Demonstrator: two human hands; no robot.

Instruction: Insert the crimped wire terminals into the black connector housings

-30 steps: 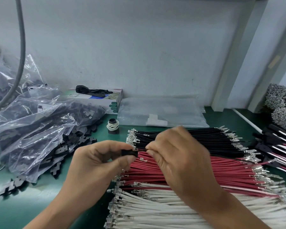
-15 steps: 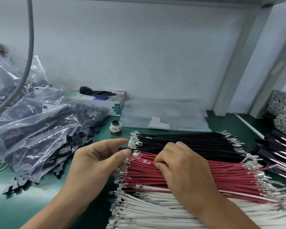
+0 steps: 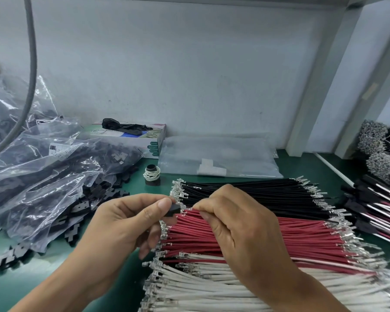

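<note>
My left hand (image 3: pixel 131 224) pinches a small black connector housing (image 3: pixel 173 210) between thumb and fingers, just above the left ends of the wire bundles. My right hand (image 3: pixel 236 226) pinches a red wire near its crimped terminal (image 3: pixel 185 212), whose metal tip sits right at the housing's right face. Below lie three flat bundles: black wires (image 3: pixel 252 192), red wires (image 3: pixel 302 239) and white wires (image 3: pixel 212 289), all with silver terminals at both ends. Whether the terminal is inside the housing I cannot tell.
Clear plastic bags of black housings (image 3: pixel 45 176) spill loose pieces (image 3: pixel 104 194) on the green mat at left. A glove box (image 3: pixel 133 138), a small spool (image 3: pixel 152 174) and a flat clear bag (image 3: pixel 218 161) sit behind. Finished harnesses (image 3: pixel 378 203) lie at right.
My right hand has lifted from the red bundle with one red wire and brought its terminal to the housing. My left hand has raised the housing slightly toward it.
</note>
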